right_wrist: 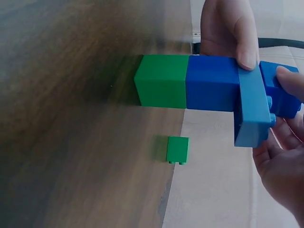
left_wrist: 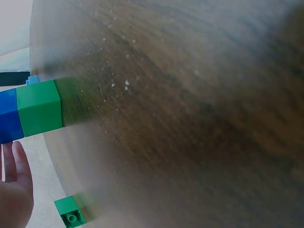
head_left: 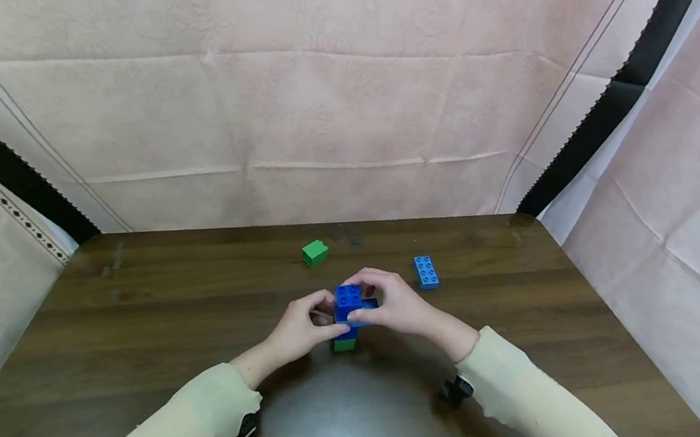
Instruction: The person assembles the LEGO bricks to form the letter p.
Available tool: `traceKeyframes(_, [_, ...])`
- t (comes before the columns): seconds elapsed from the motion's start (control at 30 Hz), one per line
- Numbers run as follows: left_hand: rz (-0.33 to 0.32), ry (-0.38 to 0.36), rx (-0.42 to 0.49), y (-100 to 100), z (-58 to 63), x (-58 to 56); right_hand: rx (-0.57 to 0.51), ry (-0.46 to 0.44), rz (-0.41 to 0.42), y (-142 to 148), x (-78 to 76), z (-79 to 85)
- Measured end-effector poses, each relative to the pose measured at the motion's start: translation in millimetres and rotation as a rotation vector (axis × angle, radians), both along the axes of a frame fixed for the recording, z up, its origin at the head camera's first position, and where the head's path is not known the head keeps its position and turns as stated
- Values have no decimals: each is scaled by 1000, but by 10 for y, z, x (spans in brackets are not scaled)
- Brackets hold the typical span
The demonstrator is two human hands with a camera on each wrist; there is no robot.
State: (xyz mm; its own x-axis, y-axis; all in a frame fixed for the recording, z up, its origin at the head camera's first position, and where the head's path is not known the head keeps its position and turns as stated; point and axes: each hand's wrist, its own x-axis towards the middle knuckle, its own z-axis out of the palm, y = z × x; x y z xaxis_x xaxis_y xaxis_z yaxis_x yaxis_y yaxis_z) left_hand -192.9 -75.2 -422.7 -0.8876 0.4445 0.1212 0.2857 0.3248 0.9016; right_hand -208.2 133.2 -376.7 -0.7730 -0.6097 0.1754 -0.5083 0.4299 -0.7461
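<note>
In the middle of the table stands a stack of toy building bricks. At its bottom is a green brick [right_wrist: 162,81] with a dark blue brick [right_wrist: 212,83] on it. Across that lies a lighter blue brick [right_wrist: 252,107], jutting out to the right. A second dark blue brick [head_left: 347,293] sits uppermost, slightly tilted in the right wrist view. My right hand [head_left: 393,304] pinches this top brick between thumb and fingers. From the other side my left hand [head_left: 301,328] grips the stack, its thumb on the lighter blue brick.
A loose green brick [head_left: 315,253] lies behind the stack, a little left. Farther right is a loose blue brick [head_left: 426,272], studs up. The wooden table [head_left: 141,331] ends at a pale cloth [head_left: 310,107] at the back.
</note>
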Motion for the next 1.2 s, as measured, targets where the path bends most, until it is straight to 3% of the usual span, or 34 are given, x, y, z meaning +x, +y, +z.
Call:
traceKeyframes(0.27, [-7, -16, 15, 33, -8, -9, 10, 2, 44, 16, -20, 41])
traceKeyframes(0.47, [-12, -12, 14, 25, -22, -8, -27, 43, 27, -28, -25, 43])
traceKeyframes(1.2, [-18, 0, 21, -7, -20, -10, -27, 31, 19, -102, -8, 66])
